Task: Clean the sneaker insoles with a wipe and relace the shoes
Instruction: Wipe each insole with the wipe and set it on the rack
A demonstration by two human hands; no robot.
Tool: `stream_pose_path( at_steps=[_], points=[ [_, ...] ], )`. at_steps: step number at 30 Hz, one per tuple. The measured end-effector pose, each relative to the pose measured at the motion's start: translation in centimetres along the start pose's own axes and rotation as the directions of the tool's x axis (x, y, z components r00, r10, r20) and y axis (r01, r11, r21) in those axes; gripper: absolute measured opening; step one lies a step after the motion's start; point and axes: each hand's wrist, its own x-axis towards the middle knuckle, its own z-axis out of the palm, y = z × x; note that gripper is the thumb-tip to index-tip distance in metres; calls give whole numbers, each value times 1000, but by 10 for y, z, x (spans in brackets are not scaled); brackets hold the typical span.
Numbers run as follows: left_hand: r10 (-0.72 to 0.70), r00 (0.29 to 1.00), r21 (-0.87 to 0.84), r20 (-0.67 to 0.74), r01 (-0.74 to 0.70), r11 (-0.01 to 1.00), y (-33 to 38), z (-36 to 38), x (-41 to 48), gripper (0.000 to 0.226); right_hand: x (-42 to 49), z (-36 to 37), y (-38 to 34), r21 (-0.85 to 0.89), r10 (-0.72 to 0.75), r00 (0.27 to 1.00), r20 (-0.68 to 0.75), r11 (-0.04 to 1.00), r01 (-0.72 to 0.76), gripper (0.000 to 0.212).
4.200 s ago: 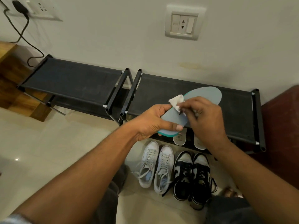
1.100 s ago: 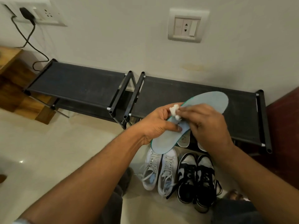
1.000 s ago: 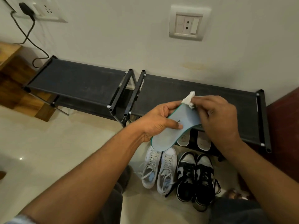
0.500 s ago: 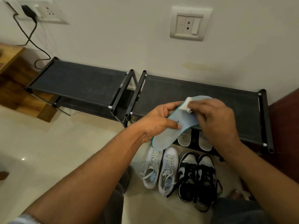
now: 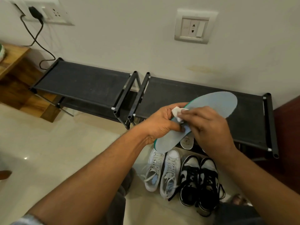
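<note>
Clamping our left hand [image 5: 162,122] round the blue insole [image 5: 214,103] near its heel, we pinch the crumpled wipe [image 5: 176,112] in our right hand [image 5: 209,127] beside it; hard rubbing could flex the insole loose onto the white sneakers [image 5: 170,168] below both hands.

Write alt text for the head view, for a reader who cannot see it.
A left hand grips a pale blue insole at its middle while the right hand holds a small white wipe against it. Below, white sneakers and black-and-white sneakers stand on the floor before a low black rack.
</note>
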Motion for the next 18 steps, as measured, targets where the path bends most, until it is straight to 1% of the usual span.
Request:
stream_pose_path(
  at_steps=[1, 3, 4, 5, 7, 8, 9, 10, 12, 13, 14, 16, 17, 18],
  points=[
    [-4, 1000, 0, 1, 4, 1000, 0, 1, 1, 76, 1, -1, 7, 10, 65, 998, -1, 998, -65, 25],
    [-20, 1000, -24, 2, 20, 1000, 1, 0, 2, 76, 10, -9, 22, 42, 262, 962, -76, 965, -260, 24],
    [-21, 1000, -30, 1, 21, 999, 2, -1, 1, 76, 12, -11, 23, 50, 299, 950, -88, 954, -295, 23],
    [-21, 1000, -30, -5, 21, 999, 3, -3, 1, 75, 12, -11, 17, 44, 283, 957, -72, 959, -280, 23],
    [-16, 1000, -20, -25, 15, 1000, 1, -3, 0, 73, 5, -4, -4, 35, 131, 991, 26, 991, -132, 26],
    [-12, 1000, -10, -27, 12, 1000, 0, -2, 1, 73, 3, -3, -6, 46, 66, 997, 50, 997, -68, 27],
    [-15, 1000, -4, -22, 15, 1000, -1, -1, 2, 74, 4, -4, 0, 48, 80, 996, 49, 995, -83, 28],
    [-20, 1000, -5, -12, 20, 1000, 0, 1, 3, 75, 8, -6, 9, 48, 158, 987, 15, 986, -159, 28],
    [-17, 1000, -18, 0, 17, 1000, 2, 1, 3, 75, 17, -13, 23, 52, 311, 947, -86, 950, -307, 27],
    [-11, 1000, -20, -3, 11, 1000, 3, 0, 3, 74, 17, -14, 21, 46, 327, 939, -103, 945, -324, 28],
    [-6, 1000, -16, -11, 6, 1000, 4, -1, 2, 72, 16, -12, 12, 33, 296, 951, -86, 955, -294, 29],
    [0, 1000, 0, -23, 0, 1000, 2, 0, 0, 68, 8, -6, -10, 33, 125, 992, 12, 992, -126, 31],
    [5, 1000, 8, -17, -5, 1000, 1, 1, 0, 70, 4, -4, -10, 31, 52, 998, 46, 998, -53, 31],
    [2, 1000, 11, -8, -1, 1000, 0, 3, 0, 71, 5, -4, -3, 18, 58, 997, 47, 998, -59, 31]
  ],
)
